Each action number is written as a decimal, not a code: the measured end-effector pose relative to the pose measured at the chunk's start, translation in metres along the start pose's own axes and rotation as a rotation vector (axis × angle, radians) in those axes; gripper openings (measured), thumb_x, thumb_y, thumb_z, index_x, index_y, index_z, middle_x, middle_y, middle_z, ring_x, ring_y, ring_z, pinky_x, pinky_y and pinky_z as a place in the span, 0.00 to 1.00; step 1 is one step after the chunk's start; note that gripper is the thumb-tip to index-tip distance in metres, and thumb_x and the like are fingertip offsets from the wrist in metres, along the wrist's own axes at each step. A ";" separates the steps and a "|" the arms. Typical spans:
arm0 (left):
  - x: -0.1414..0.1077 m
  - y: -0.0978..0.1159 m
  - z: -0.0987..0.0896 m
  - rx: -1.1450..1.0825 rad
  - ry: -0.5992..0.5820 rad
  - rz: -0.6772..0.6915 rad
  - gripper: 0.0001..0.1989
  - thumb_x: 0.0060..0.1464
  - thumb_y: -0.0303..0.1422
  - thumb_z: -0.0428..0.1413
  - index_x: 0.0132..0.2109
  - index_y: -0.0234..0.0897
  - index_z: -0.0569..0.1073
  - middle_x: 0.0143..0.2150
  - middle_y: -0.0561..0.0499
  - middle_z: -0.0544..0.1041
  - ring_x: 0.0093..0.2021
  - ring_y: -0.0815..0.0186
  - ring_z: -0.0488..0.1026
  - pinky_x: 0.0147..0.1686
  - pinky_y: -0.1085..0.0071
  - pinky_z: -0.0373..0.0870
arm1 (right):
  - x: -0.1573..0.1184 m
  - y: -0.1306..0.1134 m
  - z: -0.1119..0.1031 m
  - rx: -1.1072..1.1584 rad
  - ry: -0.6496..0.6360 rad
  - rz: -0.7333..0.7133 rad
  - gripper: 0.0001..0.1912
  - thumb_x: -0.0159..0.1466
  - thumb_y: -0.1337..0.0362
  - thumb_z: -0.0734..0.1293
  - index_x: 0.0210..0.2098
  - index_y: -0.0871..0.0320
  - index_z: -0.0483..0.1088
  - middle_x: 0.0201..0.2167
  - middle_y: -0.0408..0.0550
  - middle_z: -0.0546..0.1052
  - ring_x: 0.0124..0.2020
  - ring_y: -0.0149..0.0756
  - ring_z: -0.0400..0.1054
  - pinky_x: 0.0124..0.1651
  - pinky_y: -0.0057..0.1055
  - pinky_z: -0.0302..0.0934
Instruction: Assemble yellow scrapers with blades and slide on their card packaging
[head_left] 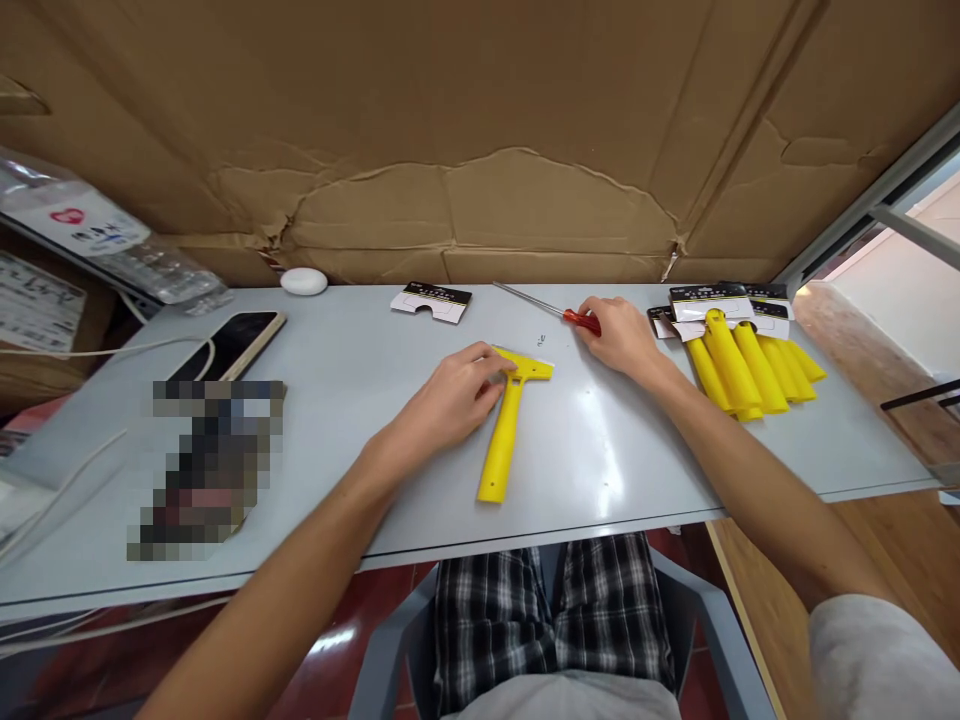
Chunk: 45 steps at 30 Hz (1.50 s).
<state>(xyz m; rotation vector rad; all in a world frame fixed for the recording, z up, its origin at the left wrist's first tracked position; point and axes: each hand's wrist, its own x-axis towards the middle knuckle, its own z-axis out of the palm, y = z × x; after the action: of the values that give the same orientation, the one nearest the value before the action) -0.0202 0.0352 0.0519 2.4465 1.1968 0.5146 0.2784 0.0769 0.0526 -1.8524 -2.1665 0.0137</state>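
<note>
A big cardboard sheet (450, 180) stands behind the far edge of a pale grey worktop (622, 460). Below the near edge are the seated person's plaid shorts (555, 620) and a grey plastic chair (382, 650).

Left end of the worktop: smartphone (232, 345) lying face up, white cable (90, 350) running beside it, pixelated patch (206, 470) hiding whatever sits near the phone. Plastic bag (82, 225) at the far left corner, white round puck (304, 281) at the far edge.

Right end, toward the far edge: overlapping pile of yellow scrapers (750, 365) with black-and-white card backings (720, 305) at their far ends. One yellow plastic scraper (504, 440) lies alone mid-worktop with no card on it, handle toward the near edge, head toward the far edge. A loose notched card (431, 302) sits at the far edge, well apart from it. So one scraper looks out of its card, the pile not yet.

Left hand (450, 395): fingers (487, 365) curled over the scraper head, touching it, nothing lifted. Hard to tell from this angle if that is a real grip or just resting.

Right hand (619, 335): near the far edge, fingers (596, 318) at the red handle of a screwdriver (576, 319), long shaft pointing left. Grip unclear.

Tiny metal bits (541, 340), maybe screws, lie between screwdriver and scraper head.
</note>
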 end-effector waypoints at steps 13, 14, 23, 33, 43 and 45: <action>-0.004 0.010 0.015 0.071 -0.051 0.133 0.23 0.71 0.31 0.51 0.66 0.43 0.80 0.53 0.44 0.80 0.41 0.60 0.79 0.46 0.60 0.77 | -0.006 -0.004 0.015 -0.042 0.064 -0.157 0.20 0.75 0.64 0.61 0.62 0.55 0.75 0.63 0.63 0.75 0.58 0.59 0.65 0.52 0.50 0.60; -0.005 0.010 0.014 0.081 -0.064 0.148 0.24 0.71 0.31 0.50 0.67 0.46 0.79 0.54 0.44 0.79 0.40 0.60 0.78 0.45 0.61 0.76 | -0.006 -0.006 0.016 -0.044 0.066 -0.199 0.21 0.75 0.65 0.61 0.63 0.55 0.75 0.65 0.63 0.74 0.60 0.60 0.64 0.53 0.51 0.60; -0.007 0.013 0.015 0.127 -0.012 0.179 0.21 0.71 0.30 0.51 0.61 0.47 0.83 0.51 0.45 0.79 0.41 0.60 0.78 0.43 0.62 0.77 | -0.008 -0.024 0.020 -0.075 0.028 -0.471 0.20 0.79 0.66 0.60 0.60 0.46 0.81 0.70 0.56 0.73 0.70 0.58 0.57 0.59 0.55 0.53; 0.002 0.001 0.025 0.108 0.119 0.230 0.19 0.70 0.32 0.53 0.62 0.41 0.81 0.68 0.38 0.74 0.66 0.46 0.71 0.67 0.42 0.71 | -0.009 -0.023 0.024 0.021 0.044 -0.473 0.16 0.79 0.64 0.62 0.47 0.53 0.83 0.64 0.56 0.78 0.69 0.53 0.61 0.59 0.53 0.52; 0.003 -0.001 0.013 0.038 0.032 0.201 0.11 0.69 0.32 0.52 0.50 0.39 0.80 0.67 0.40 0.77 0.67 0.49 0.74 0.68 0.47 0.71 | -0.014 -0.021 0.019 0.054 0.018 -0.460 0.14 0.77 0.64 0.64 0.51 0.53 0.83 0.63 0.58 0.79 0.68 0.54 0.62 0.61 0.53 0.53; 0.003 -0.001 0.012 0.018 0.020 0.195 0.09 0.68 0.32 0.53 0.48 0.40 0.78 0.63 0.40 0.80 0.63 0.50 0.77 0.66 0.48 0.74 | -0.014 -0.021 0.020 0.064 0.015 -0.454 0.14 0.77 0.65 0.64 0.49 0.54 0.83 0.62 0.58 0.79 0.67 0.54 0.62 0.61 0.54 0.53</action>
<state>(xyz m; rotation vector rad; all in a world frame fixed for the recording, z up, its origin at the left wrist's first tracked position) -0.0134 0.0368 0.0412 2.5943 0.9794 0.5858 0.2559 0.0628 0.0347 -1.2865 -2.4908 -0.0260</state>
